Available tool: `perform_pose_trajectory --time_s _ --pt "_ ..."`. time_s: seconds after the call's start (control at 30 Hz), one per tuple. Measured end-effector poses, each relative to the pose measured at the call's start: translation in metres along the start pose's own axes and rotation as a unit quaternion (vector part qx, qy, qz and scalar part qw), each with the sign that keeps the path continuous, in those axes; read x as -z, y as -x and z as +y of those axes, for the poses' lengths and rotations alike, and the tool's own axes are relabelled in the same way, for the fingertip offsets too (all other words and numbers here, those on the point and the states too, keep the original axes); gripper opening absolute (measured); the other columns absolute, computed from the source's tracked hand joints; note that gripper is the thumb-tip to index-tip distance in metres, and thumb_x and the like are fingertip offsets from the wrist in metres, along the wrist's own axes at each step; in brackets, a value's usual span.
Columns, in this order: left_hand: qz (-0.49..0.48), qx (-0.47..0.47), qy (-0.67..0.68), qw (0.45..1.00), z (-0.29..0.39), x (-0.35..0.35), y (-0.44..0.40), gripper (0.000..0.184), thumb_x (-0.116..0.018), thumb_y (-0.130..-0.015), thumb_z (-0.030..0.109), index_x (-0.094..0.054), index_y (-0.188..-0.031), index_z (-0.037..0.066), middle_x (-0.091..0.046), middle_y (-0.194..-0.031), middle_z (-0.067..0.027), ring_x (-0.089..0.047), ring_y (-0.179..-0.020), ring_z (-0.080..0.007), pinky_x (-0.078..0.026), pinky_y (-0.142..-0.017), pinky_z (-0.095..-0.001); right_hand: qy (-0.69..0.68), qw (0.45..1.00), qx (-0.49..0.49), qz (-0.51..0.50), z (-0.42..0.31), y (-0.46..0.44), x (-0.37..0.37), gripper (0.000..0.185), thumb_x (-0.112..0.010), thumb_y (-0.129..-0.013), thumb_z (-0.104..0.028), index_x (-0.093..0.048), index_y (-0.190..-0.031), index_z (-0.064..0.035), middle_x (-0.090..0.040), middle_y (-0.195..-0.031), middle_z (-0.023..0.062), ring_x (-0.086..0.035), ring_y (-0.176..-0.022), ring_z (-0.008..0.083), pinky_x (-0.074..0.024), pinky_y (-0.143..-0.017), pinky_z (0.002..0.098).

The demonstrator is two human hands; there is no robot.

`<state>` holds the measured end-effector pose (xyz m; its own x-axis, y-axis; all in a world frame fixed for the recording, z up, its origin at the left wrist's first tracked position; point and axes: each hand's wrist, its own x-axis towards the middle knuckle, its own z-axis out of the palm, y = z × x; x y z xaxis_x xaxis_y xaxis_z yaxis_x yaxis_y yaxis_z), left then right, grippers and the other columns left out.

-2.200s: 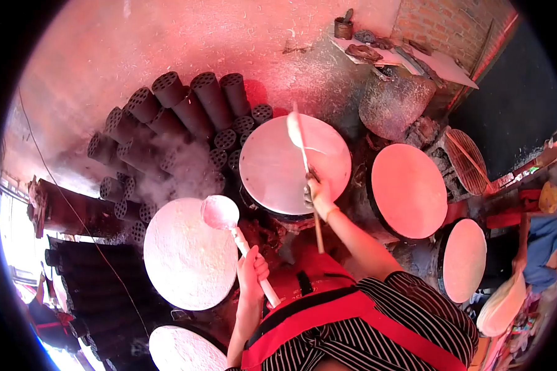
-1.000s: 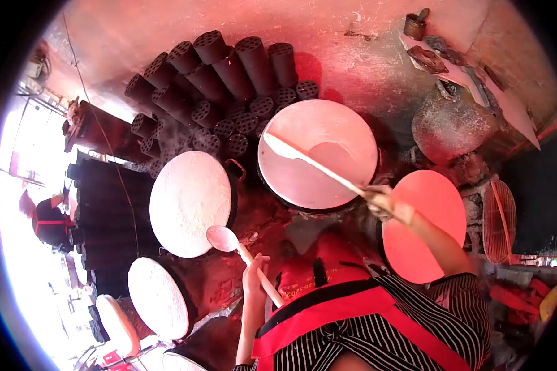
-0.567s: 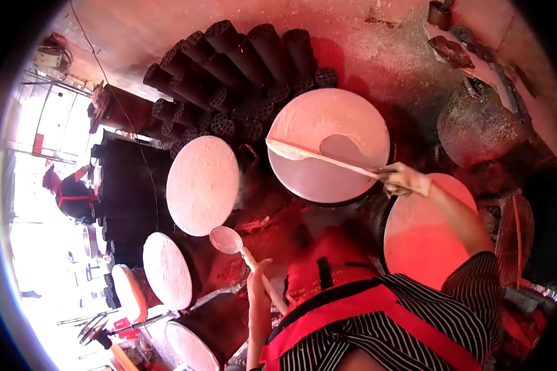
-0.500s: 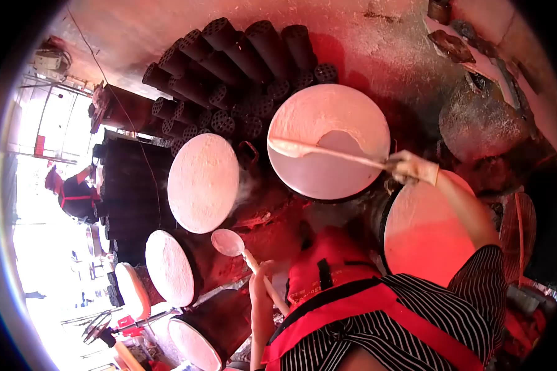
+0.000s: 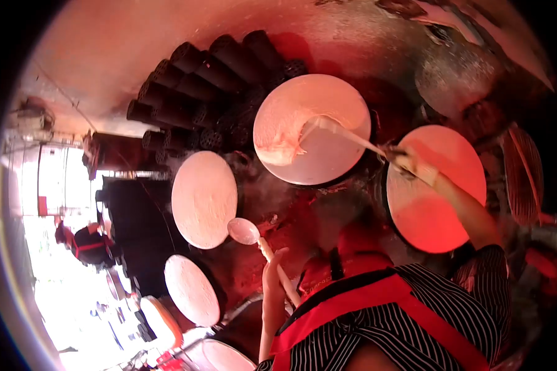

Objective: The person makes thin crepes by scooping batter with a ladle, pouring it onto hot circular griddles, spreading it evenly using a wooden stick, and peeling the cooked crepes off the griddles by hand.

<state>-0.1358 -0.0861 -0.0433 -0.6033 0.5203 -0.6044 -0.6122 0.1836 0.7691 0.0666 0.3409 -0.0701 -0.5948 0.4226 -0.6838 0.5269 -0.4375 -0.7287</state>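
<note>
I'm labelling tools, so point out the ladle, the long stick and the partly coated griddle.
Ladle [image 5: 244, 232]: head view, on its bowl.
Long stick [image 5: 356, 138]: head view, on its shaft.
Partly coated griddle [image 5: 331, 163]: head view, bare surface.

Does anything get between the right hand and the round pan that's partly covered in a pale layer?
Nothing visible does. The right hand grips a stick that reaches across the rim over the pan. The ladle in the left hand is lower in view, off that line.

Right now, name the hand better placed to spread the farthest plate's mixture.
Probably the right hand: its paddle extends over the farthest plate; the left hand holds a ladle away from it.
</note>
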Motion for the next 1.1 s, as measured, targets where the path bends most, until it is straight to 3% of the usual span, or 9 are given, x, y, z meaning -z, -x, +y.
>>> perform_pose_trajectory --time_s 0.23,0.33,0.5,0.6,0.63,0.67,0.8,0.93,1.1 --pt "-0.16 -0.216 -0.269 0.925 0.03 0.05 -0.027 0.035 -0.059 -0.08 0.01 -0.058 -0.114 0.002 -0.057 -0.092 -0.0016 -0.055 -0.074 -0.0125 -0.043 -0.069 -0.0243 0.007 1.0 0.003 -0.025 0.102 0.086 -0.044 0.036 -0.053 -0.092 -0.019 -0.055 -0.127 -0.021 -0.036 -0.055 -0.0044 -0.029 -0.039 0.007 -0.0216 -0.036 0.0242" --pt "-0.097 0.079 -0.104 0.987 0.02 0.101 -0.054 0.026 -0.062 -0.083 0.018 -0.063 -0.105 0.005 -0.052 -0.086 0.003 -0.05 -0.067 -0.0079 -0.041 -0.063 -0.0216 -0.119 0.989 0.082 0.028 0.179 0.142 -0.074 0.039 -0.05 -0.092 -0.016 -0.051 -0.131 -0.0177 -0.034 -0.053 -0.0038 -0.028 -0.038 0.0072 -0.021 -0.035 0.024" --pt "-0.048 0.209 -0.024 0.976 0.022 0.158 -0.023 0.023 -0.063 -0.085 0.022 -0.065 -0.101 0.006 -0.05 -0.084 0.0046 -0.049 -0.07 -0.0067 -0.041 -0.065 -0.02 -0.397 0.907 0.133 0.039 0.127 0.089 -0.261 0.037 -0.04 -0.099 -0.033 -0.045 -0.133 -0.0209 -0.026 -0.049 -0.0084 -0.027 -0.036 0.0066 -0.0235 -0.033 0.0233" --pt "-0.035 0.196 0.019 0.98 0.01 0.199 0.005 0.027 -0.063 -0.085 0.023 -0.063 -0.104 0.004 -0.051 -0.085 0.004 -0.051 -0.072 -0.0076 -0.042 -0.067 -0.0208 -0.364 0.892 0.248 0.103 0.086 -0.053 -0.366 0.031 -0.047 -0.095 -0.03 -0.053 -0.123 -0.0175 -0.04 -0.058 -0.0064 -0.039 -0.043 0.0053 -0.0322 -0.038 0.0231" --pt "-0.007 0.136 0.025 0.99 0.013 0.194 0.023 0.031 -0.064 -0.084 0.022 -0.061 -0.108 0.002 -0.053 -0.086 0.0033 -0.051 -0.071 -0.008 -0.042 -0.067 -0.0213 -0.132 0.937 0.233 0.223 0.05 -0.088 -0.388 0.036 -0.048 -0.093 -0.032 -0.053 -0.122 -0.0124 -0.055 -0.066 0.0053 -0.053 -0.051 0.0167 -0.0438 -0.047 0.0322" --pt "0.011 0.117 0.015 0.993 0.005 0.208 0.03 0.032 -0.062 -0.085 0.022 -0.06 -0.11 0.002 -0.055 -0.087 0.0029 -0.048 -0.068 -0.0066 -0.04 -0.063 -0.02 -0.072 0.879 0.345 0.321 0.032 -0.141 -0.413 0.039 -0.047 -0.096 -0.034 -0.05 -0.126 -0.0102 -0.045 -0.059 -0.0035 -0.042 -0.045 0.0061 -0.0347 -0.04 0.0251" --pt "0.042 0.082 -0.061 0.994 0.02 0.228 0.074 0.035 -0.056 -0.087 0.021 -0.059 -0.116 0.002 -0.061 -0.094 0.0012 -0.039 -0.062 -0.0036 -0.032 -0.056 -0.0166 -0.068 0.866 0.251 0.427 -0.032 -0.197 -0.456 0.038 -0.04 -0.096 -0.032 -0.051 -0.124 -0.0092 -0.062 -0.104 0.0204 -0.057 -0.1 0.0402 -0.0455 -0.082 0.043" --pt "0.018 0.077 -0.034 0.996 0.02 0.235 0.083 0.033 -0.055 -0.088 0.022 -0.059 -0.115 0.004 -0.06 -0.107 -0.001 -0.047 -0.08 -0.0047 -0.036 -0.07 -0.0177 -0.142 0.889 0.169 0.402 -0.001 -0.16 -0.461 0.039 -0.043 -0.095 -0.031 -0.047 -0.129 -0.0145 -0.061 -0.102 0.0246 -0.057 -0.096 0.0432 -0.0467 -0.077 0.0475" --pt "-0.059 0.147 0.066 0.985 -0.015 0.262 0.049 0.037 -0.057 -0.089 0.025 -0.055 -0.12 0.004 -0.058 -0.113 -0.0009 -0.049 -0.099 -0.0071 -0.036 -0.086 -0.0204 -0.292 0.898 0.17 0.283 0.064 -0.067 -0.425 0.04 -0.045 -0.096 -0.034 -0.041 -0.135 -0.0265 -0.05 -0.062 0.0026 -0.046 -0.045 0.0154 -0.0387 -0.039 0.0307"
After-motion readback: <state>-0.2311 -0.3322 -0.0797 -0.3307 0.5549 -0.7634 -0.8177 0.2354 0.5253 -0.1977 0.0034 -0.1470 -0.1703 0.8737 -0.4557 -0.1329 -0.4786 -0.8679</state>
